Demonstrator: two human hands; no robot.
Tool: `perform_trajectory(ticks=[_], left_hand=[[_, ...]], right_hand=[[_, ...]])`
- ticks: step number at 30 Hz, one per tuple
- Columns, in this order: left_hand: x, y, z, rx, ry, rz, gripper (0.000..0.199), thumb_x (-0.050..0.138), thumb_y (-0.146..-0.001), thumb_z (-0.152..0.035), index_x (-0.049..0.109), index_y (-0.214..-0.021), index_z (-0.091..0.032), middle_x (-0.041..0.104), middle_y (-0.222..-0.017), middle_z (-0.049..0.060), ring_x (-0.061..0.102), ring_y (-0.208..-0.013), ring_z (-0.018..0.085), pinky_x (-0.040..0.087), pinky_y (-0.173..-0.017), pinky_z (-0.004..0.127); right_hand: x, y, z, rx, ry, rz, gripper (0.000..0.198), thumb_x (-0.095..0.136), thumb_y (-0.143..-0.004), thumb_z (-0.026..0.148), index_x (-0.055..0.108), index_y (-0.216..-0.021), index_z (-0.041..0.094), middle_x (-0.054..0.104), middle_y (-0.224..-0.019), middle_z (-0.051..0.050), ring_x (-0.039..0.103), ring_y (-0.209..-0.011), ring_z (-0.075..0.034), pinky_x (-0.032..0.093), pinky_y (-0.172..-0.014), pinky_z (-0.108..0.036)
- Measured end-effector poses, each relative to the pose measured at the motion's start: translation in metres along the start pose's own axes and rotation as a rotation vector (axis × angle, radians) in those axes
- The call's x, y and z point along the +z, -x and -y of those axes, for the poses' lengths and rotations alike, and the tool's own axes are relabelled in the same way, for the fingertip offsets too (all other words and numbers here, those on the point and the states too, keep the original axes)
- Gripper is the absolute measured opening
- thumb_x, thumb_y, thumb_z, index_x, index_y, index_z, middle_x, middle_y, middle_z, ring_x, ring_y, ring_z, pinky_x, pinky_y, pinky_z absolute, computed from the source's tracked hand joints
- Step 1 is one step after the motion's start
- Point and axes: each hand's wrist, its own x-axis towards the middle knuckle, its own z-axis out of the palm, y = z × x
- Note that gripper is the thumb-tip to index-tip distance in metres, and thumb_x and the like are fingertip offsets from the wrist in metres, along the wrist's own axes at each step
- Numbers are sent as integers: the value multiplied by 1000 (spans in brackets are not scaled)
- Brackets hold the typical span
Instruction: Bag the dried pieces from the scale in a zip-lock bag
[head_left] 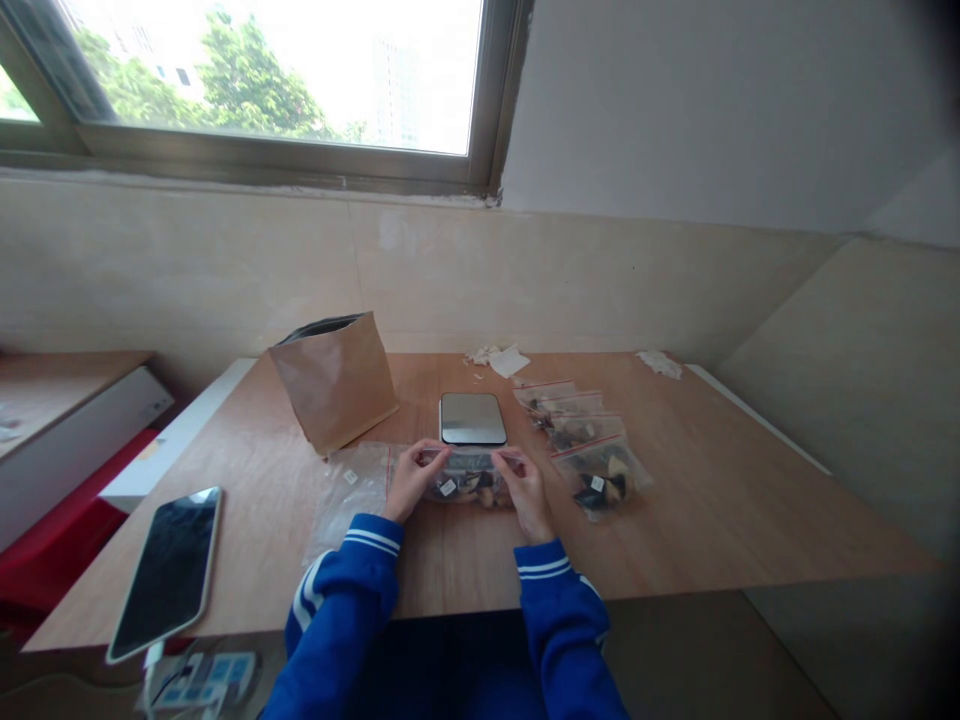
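Note:
A clear zip bag (pixel 469 484) filled with dark and pale pieces lies on the wooden table (pixel 697 510) just in front of me. My left hand (pixel 411 480) pinches its top edge on the left end. My right hand (pixel 523 490) pinches the same edge on the right end. Both arms wear blue sleeves with white stripes. A small scale with a shiny plate (pixel 472 418) sits right behind the bag.
A brown paper bag (pixel 335 380) stands open at the back left. Empty clear bags (pixel 352 485) lie left of my hands. Several filled zip bags (pixel 589 440) lie at the right. A phone (pixel 169 568) rests near the front left edge. Crumpled paper scraps (pixel 501 358) lie behind.

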Motion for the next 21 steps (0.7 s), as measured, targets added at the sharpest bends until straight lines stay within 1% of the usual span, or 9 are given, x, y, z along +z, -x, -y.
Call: perform_trajectory(ticks=[3, 5, 10, 13, 16, 21], left_hand=[[0, 1, -3, 16, 16, -8, 32, 73, -72, -46, 70, -80, -15, 69, -76, 3, 61, -67, 15, 46, -58, 21], [0, 1, -5, 5, 49, 10, 32, 73, -72, -45, 70, -80, -14, 69, -76, 4, 62, -68, 15, 46, -59, 22], [1, 3, -5, -57, 91, 83, 34, 77, -68, -45, 70, -80, -14, 68, -70, 3, 59, -59, 13, 44, -53, 22], [2, 5, -6, -64, 94, 73, 34, 77, -68, -45, 70, -79, -14, 68, -70, 3, 58, -57, 12, 43, -53, 22], [3, 6, -9, -68, 77, 60, 33, 76, -68, -45, 70, -78, -14, 68, -70, 3, 59, -59, 13, 44, -54, 21], [3, 6, -9, -20, 38, 49, 32, 75, -69, -45, 70, -77, -14, 70, -73, 4, 61, -62, 14, 44, -55, 21]], right_hand=[[0, -1, -1, 14, -7, 7, 29, 74, -71, 47, 69, -79, 19, 68, -78, -2, 62, -77, -18, 49, -74, -29], [1, -1, -2, 41, -13, 16, 31, 75, -70, 47, 70, -80, 19, 69, -79, -2, 63, -77, -18, 50, -74, -30], [3, 0, -3, 86, -21, 64, 32, 77, -66, 47, 72, -80, 18, 71, -80, -4, 64, -77, -20, 51, -74, -32], [4, 1, -1, 80, -18, 81, 30, 76, -68, 46, 72, -79, 19, 71, -80, -3, 64, -78, -19, 50, -74, -31], [4, 2, 2, 67, -3, 96, 27, 76, -69, 45, 70, -77, 19, 69, -76, -2, 63, -76, -18, 50, -73, -29], [5, 3, 6, 45, 20, 96, 27, 75, -69, 45, 69, -75, 20, 67, -73, -1, 62, -72, -18, 49, -70, -29]])
